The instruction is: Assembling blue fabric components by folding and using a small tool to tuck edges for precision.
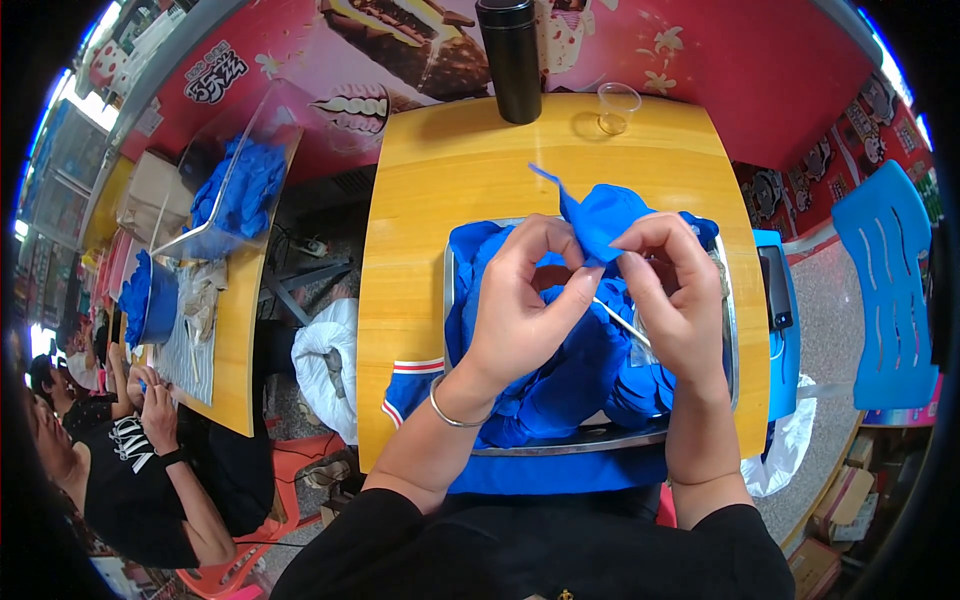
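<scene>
Both my hands are raised over a metal tray heaped with blue cloth pieces. Between them they hold one blue cloth piece with a narrow strip sticking up from it. My left hand, with a silver bangle at its wrist, pinches the piece's lower edge between thumb and fingers. On the other side my right hand pinches the same edge. Below the hands a thin white stick slants across the heap. What the cloth piece is made into cannot be told.
A black bottle and a clear plastic cup stand at the table's far edge. Striped blue fabric lies left of the tray. A blue chair stands right. At the left table, a co-worker sits near a blue tub.
</scene>
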{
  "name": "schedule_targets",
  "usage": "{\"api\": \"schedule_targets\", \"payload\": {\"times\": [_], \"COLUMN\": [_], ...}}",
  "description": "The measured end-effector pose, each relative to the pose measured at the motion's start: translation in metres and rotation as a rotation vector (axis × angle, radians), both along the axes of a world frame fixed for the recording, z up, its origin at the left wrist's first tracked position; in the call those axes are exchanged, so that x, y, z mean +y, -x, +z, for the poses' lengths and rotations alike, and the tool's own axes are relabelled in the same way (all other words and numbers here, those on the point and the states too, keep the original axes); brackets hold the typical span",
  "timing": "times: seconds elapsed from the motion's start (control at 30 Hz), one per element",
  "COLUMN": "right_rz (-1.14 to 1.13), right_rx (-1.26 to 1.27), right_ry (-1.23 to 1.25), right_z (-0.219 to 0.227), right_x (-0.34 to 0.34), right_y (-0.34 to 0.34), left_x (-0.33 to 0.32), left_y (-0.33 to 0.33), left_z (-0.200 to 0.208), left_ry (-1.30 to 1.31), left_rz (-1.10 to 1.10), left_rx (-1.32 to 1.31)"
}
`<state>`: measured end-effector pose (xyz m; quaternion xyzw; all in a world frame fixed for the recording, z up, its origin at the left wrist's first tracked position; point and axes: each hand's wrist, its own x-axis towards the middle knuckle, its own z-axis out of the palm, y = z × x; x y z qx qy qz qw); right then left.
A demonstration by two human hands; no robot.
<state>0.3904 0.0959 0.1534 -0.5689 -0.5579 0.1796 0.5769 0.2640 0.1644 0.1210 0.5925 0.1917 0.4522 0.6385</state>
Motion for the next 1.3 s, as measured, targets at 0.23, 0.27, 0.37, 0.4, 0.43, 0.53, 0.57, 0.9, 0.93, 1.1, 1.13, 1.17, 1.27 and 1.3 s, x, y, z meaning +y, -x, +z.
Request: {"api": "schedule_targets", "payload": {"times": [0.23,0.27,0.37,0.4,0.43,0.53,0.57,0.9,0.93,1.1,1.13,1.17,1.27,1.3], "right_rz": [0.279,0.279,0.262,0.261,0.271,0.277,0.276,0.121,0.142,0.218,0.217,0.216,0.197,0.198], "right_rx": [0.418,0.419,0.240,0.240,0.212,0.131,0.077,-0.197,-0.178,-0.220,-0.250,-0.281,-0.240,-0.239], "right_ry": [0.143,0.143,0.217,0.217,0.182,0.120,0.093,-0.063,-0.074,-0.088,-0.114,-0.140,-0.129,-0.129], "right_z": [-0.001,-0.001,0.004,0.003,0.001,0.001,0.001,-0.004,-0.004,-0.005,-0.003,-0.002,-0.001,-0.003], "right_x": [-0.005,-0.005,-0.007,-0.006,-0.006,-0.005,-0.005,0.000,0.000,0.002,0.002,0.001,0.001,0.002], "right_y": [0.002,0.003,0.002,0.002,0.002,0.003,0.003,0.004,0.004,-0.004,-0.005,-0.006,-0.002,-0.002], "left_x": [0.003,0.002,0.001,0.001,0.002,0.002,0.003,-0.003,-0.003,-0.005,-0.006,-0.007,-0.012,-0.010], "left_y": [0.004,0.003,0.002,0.002,0.001,0.004,0.005,0.006,0.007,0.008,0.008,0.009,0.008,0.008], "left_z": [-0.001,-0.002,-0.001,-0.001,-0.001,0.002,0.003,0.006,0.006,0.006,0.006,0.006,0.014,0.012], "left_ry": [-0.230,-0.183,-0.123,-0.123,-0.194,-0.236,-0.208,-0.125,-0.061,0.098,0.168,0.239,0.182,0.182], "left_rz": [0.133,0.124,0.072,0.071,0.110,0.112,0.077,0.091,0.047,-0.070,-0.094,-0.119,-0.084,-0.083], "left_rx": [0.078,0.018,-0.097,-0.097,-0.059,-0.019,-0.018,0.055,0.025,-0.070,-0.043,-0.017,-0.097,-0.096]}}
